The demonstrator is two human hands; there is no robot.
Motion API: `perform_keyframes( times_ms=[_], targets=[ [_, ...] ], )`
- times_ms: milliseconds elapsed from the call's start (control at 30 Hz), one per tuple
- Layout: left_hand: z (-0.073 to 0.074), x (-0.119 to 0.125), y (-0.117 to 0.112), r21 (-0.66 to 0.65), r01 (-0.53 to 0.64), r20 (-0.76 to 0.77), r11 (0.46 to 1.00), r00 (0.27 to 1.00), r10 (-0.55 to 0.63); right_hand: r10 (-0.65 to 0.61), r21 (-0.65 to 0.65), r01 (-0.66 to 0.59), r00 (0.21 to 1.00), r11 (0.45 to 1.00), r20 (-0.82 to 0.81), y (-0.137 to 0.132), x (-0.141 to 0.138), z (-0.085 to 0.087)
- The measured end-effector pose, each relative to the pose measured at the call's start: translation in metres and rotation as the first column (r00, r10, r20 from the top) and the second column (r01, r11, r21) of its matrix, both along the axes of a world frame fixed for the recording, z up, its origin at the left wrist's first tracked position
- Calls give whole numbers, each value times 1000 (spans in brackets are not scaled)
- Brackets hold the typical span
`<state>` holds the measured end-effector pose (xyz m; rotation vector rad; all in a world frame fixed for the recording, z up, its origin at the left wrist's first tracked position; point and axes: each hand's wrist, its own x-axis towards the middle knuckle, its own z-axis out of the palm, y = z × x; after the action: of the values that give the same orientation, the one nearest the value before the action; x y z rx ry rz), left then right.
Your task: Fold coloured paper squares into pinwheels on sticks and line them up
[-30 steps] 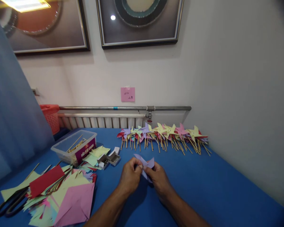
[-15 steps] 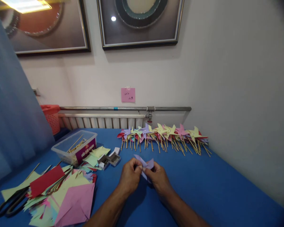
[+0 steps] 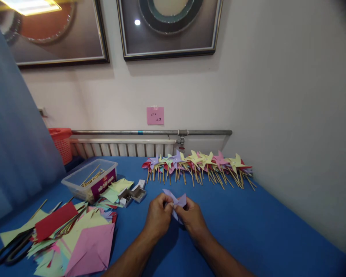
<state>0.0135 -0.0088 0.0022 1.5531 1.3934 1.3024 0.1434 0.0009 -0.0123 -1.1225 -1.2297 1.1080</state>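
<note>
Both my hands meet over the blue table [image 3: 248,231] and pinch one small purple paper pinwheel head [image 3: 176,201] between their fingertips. My left hand [image 3: 158,216] grips its left side, my right hand [image 3: 192,217] its right and lower side. Two purple points stick up above my fingers; the middle is hidden by my thumbs. A long row of finished paper pinwheels [image 3: 198,165] on wooden sticks lies beyond my hands along the wall.
A clear plastic tub [image 3: 89,179] with wooden sticks stands at the left. Beside it lies a small open box [image 3: 132,194]. A heap of coloured paper squares [image 3: 83,242] and black scissors [image 3: 8,250] fill the near left. An orange basket [image 3: 62,142] stands by the radiator.
My hands stay in place and shift only slightly on the purple pinwheel head; the right fingers have crept a little closer to the left.
</note>
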Motion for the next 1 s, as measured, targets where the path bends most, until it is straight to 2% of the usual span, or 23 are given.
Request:
perform_keyframes(
  times_ms=[133,267,333,433,533,633,733,833,1000],
  targets=[
    [-2,0,1,17,9,60,1000,998,-10,-7,5,7,1000,1000,-15,0,-1,2],
    [-3,1,4,-9,19,198,1000,980,-16,3,-22,-5,997,1000,-78,1,-1,2],
    [-1,0,5,-53,19,282,998,959,-3,-2,-45,-4,993,999,-121,1,0,2],
    [3,-3,7,-172,-7,396,985,915,76,5,-74,-18,986,997,-168,-1,1,3],
    [2,-7,10,-260,98,458,961,888,34,40,-76,-54,983,996,-178,-3,0,5],
    [-4,-9,14,-275,176,467,945,884,-29,66,-73,-79,986,994,-156,-4,-1,5],
    [-11,-10,18,-274,159,439,948,898,-24,71,-95,-87,985,992,-158,-2,-1,1],
    [-16,-10,20,-245,162,428,956,903,-44,99,-96,-123,969,988,-226,-2,-3,-1],
    [-14,-7,17,-205,153,432,967,901,-51,127,-101,-169,935,980,-331,-3,-5,-1]
  ],
)
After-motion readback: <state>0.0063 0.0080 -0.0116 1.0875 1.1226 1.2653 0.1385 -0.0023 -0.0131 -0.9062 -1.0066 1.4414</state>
